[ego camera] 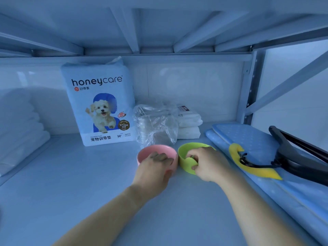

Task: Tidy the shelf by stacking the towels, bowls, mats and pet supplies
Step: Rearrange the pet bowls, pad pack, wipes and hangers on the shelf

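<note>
- At the middle of the shelf (71,183), a pink bowl (174,165) and a green bowl (186,153) sat side by side, their walls touching or very nearly so. Both were round, smooth and matte, with thick rims.
- The left hand (154,169) gripped the pink bowl, its fingers (159,157) curled over the near rim into the hollow and the thumb pressed on the outer wall.
- The right hand (210,165) gripped the green bowl the same way, fingers hooked inside the near rim and thumb on the outside.
- The hands covered much of each hollow, so any contents could not be told.
- Just behind the bowls slumped a clear, crinkled plastic bag (156,121); what it held was too blurred to tell.
- To the bag's right lay two soft white packs (189,126), one stacked on the other.
- To its left stood an upright pack of pet training pads (101,107), glossy white and blue, printed with a puppy and "honeycare".
- At the right lay two flat blue dotted mats (248,137), one on the other.
- On the mats rested a black long-handled tool (292,153) with a yellow plastic scoop (255,168) at its end.
- Far left, folded white towels (19,128) formed a soft stack.
</note>
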`<control>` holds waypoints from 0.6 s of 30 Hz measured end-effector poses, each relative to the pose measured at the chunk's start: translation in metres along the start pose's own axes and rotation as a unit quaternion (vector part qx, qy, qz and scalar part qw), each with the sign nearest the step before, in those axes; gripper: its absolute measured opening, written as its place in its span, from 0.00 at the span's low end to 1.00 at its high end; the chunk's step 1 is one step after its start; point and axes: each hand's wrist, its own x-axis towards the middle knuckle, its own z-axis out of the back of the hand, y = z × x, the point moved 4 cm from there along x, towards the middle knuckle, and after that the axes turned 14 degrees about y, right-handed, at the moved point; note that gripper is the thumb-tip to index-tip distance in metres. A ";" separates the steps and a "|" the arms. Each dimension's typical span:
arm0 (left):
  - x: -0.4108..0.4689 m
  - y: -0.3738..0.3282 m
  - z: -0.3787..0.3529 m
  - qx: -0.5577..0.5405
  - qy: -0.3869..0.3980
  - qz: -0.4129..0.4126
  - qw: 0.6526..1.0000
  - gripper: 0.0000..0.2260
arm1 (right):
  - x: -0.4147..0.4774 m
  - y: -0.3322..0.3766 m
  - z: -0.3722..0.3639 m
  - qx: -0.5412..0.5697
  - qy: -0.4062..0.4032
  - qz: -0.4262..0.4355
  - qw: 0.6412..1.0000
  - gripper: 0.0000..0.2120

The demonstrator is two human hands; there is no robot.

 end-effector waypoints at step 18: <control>-0.019 0.015 -0.003 -0.062 -0.099 -0.002 0.993 0.13 | 0.002 -0.007 0.001 0.039 -0.019 -0.006 0.999 0.12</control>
